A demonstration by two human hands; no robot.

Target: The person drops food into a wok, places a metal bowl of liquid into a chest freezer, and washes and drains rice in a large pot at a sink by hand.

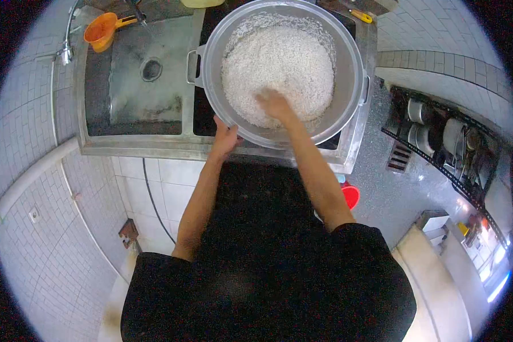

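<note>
A large round metal pot (210, 91) with side handles holds a heap of white grains (279, 57) that look like rice. My right hand (275, 104) is inside it, on the near part of the grains, blurred by motion; its fingers are smeared, so their shape is unclear. At the pot's near left rim is my left hand (227, 137), its fingers against the outside of the rim and partly hidden beneath it.
Left of the pot lies a metal sink (131, 97) with an orange ladle (101, 32) at its back corner. A yellow-handled tool (361, 16) is behind on the right. A red container (350, 196) stands below the counter, and a rack (439, 142) with pots is at right.
</note>
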